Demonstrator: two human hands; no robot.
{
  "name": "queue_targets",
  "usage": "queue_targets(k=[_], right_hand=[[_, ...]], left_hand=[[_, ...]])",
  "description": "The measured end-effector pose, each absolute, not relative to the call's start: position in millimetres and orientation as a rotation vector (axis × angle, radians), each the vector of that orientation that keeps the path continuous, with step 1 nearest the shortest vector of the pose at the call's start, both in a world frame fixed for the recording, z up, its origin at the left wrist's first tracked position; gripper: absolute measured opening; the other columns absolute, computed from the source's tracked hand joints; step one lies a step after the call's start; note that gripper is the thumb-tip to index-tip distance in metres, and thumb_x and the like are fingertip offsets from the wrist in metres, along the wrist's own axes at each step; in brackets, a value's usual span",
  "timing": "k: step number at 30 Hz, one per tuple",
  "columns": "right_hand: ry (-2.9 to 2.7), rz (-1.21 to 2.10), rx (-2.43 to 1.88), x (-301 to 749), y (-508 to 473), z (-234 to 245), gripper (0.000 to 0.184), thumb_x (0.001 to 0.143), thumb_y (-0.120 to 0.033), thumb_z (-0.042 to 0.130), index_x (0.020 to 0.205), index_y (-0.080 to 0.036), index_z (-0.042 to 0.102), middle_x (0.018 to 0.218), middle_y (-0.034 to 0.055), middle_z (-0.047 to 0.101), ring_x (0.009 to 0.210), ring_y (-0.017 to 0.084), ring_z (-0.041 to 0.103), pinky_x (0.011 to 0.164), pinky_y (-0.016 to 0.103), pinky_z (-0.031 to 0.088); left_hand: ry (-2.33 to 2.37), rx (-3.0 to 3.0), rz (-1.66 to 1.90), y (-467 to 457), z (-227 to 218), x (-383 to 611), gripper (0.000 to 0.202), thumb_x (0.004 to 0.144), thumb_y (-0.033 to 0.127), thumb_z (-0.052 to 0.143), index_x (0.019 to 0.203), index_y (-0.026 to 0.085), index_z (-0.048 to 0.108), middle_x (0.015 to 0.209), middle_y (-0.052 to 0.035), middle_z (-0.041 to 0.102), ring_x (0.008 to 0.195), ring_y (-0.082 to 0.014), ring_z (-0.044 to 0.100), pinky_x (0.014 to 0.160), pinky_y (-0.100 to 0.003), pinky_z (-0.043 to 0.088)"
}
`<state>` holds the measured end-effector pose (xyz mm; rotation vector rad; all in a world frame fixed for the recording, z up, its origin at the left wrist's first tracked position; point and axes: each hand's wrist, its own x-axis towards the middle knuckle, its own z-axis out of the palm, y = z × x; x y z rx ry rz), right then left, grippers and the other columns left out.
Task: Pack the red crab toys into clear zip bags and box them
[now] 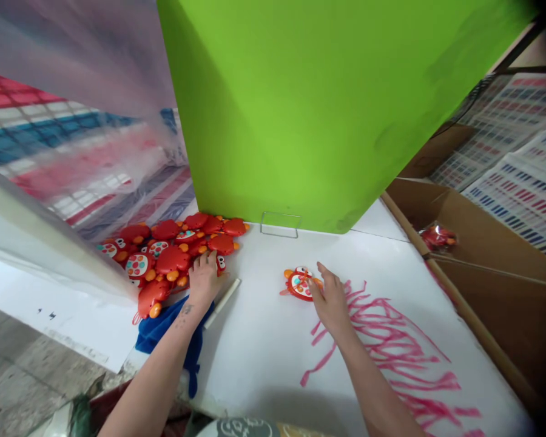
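Note:
At the near right edge of a pile of red plastic toys (173, 260), my left hand (204, 278) has its fingers curled over one red toy (221, 264), whose white eye shows beside them. The pile's toys have orange feet, and some show white fronts with coloured dots. A single red toy (299, 283) of this kind lies face up on the white table (255, 340). Beside it is my right hand (331, 300), thumb and fingers apart, the thumb at the toy's right side. Part of that toy is hidden by the thumb.
Pink ribbon strips (386, 340) spread over the table's right side. A blue cloth (164, 328) and a white stick (222, 303) lie near my left forearm. A green panel (291, 121) stands behind a wire frame (280, 233). An open cardboard box (495, 303) at right contains a bagged red toy (438, 237).

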<state>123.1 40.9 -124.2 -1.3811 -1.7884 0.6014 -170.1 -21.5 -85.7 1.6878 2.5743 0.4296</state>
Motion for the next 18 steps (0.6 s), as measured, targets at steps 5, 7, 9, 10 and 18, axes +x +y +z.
queue_targets(k=[5, 7, 9, 10, 18], right_hand=[[-1.715, 1.146, -1.144, 86.4, 17.3, -116.0, 0.043, 0.087, -0.046, 0.05, 0.122, -0.021, 0.053, 0.113, 0.0107, 0.062, 0.104, 0.023, 0.058, 0.093, 0.043, 0.045], [-1.688, 1.344, -1.061, 67.5, 7.6, -115.6, 0.047, 0.084, -0.046, 0.055, 0.124, -0.022, 0.051, 0.115, 0.0111, 0.061, 0.103, 0.022, 0.059, 0.09, 0.043, 0.047], [-1.664, 1.5, -0.969, 49.9, 0.1, -114.9, 0.058, 0.079, -0.043, 0.063, 0.131, -0.025, 0.045, 0.126, 0.0115, 0.054, 0.108, 0.023, 0.056, 0.091, 0.044, 0.047], [-1.649, 1.56, -0.919, 42.3, -2.6, -113.9, 0.068, 0.075, -0.04, 0.067, 0.136, -0.027, 0.039, 0.133, 0.011, 0.049, 0.114, 0.023, 0.053, 0.094, 0.044, 0.045], [-1.298, 1.696, -0.818, 36.3, -5.8, -105.1, 0.091, 0.073, -0.036, 0.068, 0.147, -0.03, 0.015, 0.139, 0.0078, 0.043, 0.124, 0.024, 0.047, 0.103, 0.043, 0.04]], left_hand=[[2.455, 1.615, 0.512, -14.3, -89.8, -167.5, 0.057, 0.076, 0.021, 0.057, 0.132, 0.02, 0.043, 0.134, -0.016, 0.049, 0.128, -0.0361, 0.034, 0.089, -0.054, 0.044], [2.344, 1.506, 0.762, -15.1, -85.0, -164.4, 0.054, 0.074, 0.02, 0.058, 0.127, 0.018, 0.047, 0.124, -0.0153, 0.056, 0.119, -0.0327, 0.046, 0.091, -0.049, 0.044], [2.171, 1.327, 1.037, -19.0, -79.4, -154.9, 0.052, 0.074, 0.022, 0.06, 0.124, 0.016, 0.048, 0.117, -0.0139, 0.06, 0.108, -0.0273, 0.055, 0.092, -0.044, 0.044], [2.06, 1.254, 1.143, -22.1, -77.3, -147.0, 0.05, 0.075, 0.024, 0.061, 0.122, 0.015, 0.049, 0.116, -0.0135, 0.06, 0.105, -0.0252, 0.057, 0.093, -0.041, 0.044], [1.327, 1.199, 1.24, -56.2, -77.1, -82.6, 0.059, 0.081, 0.038, 0.061, 0.133, 0.02, 0.041, 0.137, -0.0128, 0.047, 0.122, -0.0243, 0.049, 0.1, -0.04, 0.042]])
